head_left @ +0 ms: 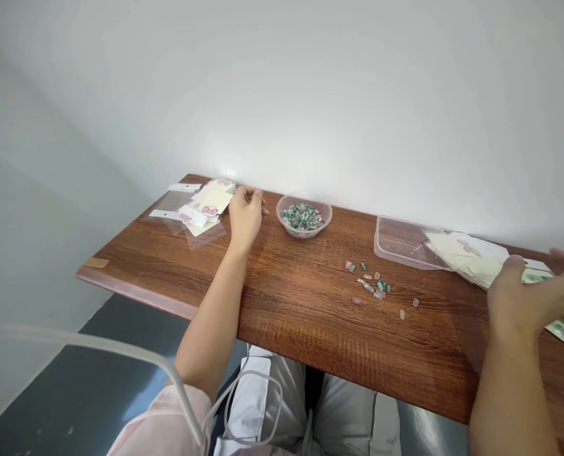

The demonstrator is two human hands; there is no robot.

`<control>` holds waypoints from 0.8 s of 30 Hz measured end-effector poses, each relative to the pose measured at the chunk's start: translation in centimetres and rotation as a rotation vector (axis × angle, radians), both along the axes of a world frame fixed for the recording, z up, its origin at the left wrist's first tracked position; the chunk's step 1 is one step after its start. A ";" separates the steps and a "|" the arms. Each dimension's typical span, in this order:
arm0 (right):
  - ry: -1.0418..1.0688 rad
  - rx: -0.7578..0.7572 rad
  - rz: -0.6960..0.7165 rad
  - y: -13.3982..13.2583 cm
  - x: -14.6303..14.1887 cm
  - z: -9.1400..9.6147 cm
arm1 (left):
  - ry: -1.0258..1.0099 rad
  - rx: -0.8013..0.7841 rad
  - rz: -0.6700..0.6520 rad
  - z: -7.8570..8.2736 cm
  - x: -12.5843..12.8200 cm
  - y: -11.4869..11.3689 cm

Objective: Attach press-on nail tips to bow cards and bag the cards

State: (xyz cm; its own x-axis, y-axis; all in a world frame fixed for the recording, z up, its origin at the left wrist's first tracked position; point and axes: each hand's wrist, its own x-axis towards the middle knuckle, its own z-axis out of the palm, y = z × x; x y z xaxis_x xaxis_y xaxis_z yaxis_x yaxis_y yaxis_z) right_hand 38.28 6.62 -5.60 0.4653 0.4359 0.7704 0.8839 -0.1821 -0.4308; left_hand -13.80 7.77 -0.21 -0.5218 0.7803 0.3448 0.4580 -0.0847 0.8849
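Observation:
My left hand (245, 214) lies on the wooden desk (286, 297) at the far left, fingers loosely curled, touching the edge of a small pile of clear packets and cream cards (201, 206). It holds nothing that I can see. My right hand (538, 297) reaches to the far right with fingers spread over a stack of cream cards and packets (472, 259). Between the hands stands a clear bowl of green and silver beads (303, 215). Several loose beads (372, 284) lie scattered on the desk in front of a clear plastic tray (400, 240).
The desk stands against a white wall (310, 95). Its near edge runs over my lap, where light trousers (339, 411) show. A white cable (120, 351) loops at lower left above a dark floor.

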 end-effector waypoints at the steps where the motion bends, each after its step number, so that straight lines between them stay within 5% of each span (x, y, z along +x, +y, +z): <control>1: 0.013 0.003 0.031 -0.4 -1.2 0.4 | 0.065 -0.021 0.052 0.0 -0.4 -0.1; 6: 0.065 -0.082 0.210 -1.3 -5.6 1.7 | 0.382 -0.250 0.279 -0.4 -3.1 -0.9; 12: 0.060 -0.148 0.255 -1.2 -6.4 1.7 | 0.532 -0.558 0.476 -2.5 -6.9 -1.3; 24: 0.065 -0.244 0.259 -1.5 -6.7 2.0 | 0.596 -0.763 0.403 -2.6 -11.1 -1.8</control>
